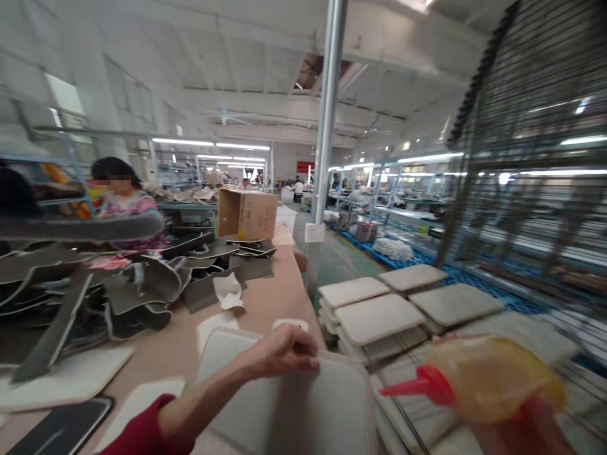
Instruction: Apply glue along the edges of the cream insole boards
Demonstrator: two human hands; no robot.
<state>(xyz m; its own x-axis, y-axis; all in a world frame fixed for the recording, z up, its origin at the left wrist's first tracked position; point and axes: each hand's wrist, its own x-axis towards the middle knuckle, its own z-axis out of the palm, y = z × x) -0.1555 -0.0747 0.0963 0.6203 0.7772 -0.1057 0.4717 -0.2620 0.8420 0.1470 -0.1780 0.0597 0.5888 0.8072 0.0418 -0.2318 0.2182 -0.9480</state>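
Observation:
My left hand (279,351) grips the far edge of a flat off-white panel (294,404) that lies on the brown worktable (265,297), fingers curled over its rim. My right hand (521,423) at the lower right holds a soft yellow squeeze bottle (493,379) with a red nozzle (417,384) that points left toward the panel. The bottle is blurred by motion and hides most of that hand's fingers.
Grey cut pieces (142,284) lie heaped on the table's left. A cardboard box (246,213) stands at its far end. Stacks of off-white panels (379,316) rest on a wire rack to the right. A seated person (126,196) works at the far left. A steel pole (327,126) rises ahead.

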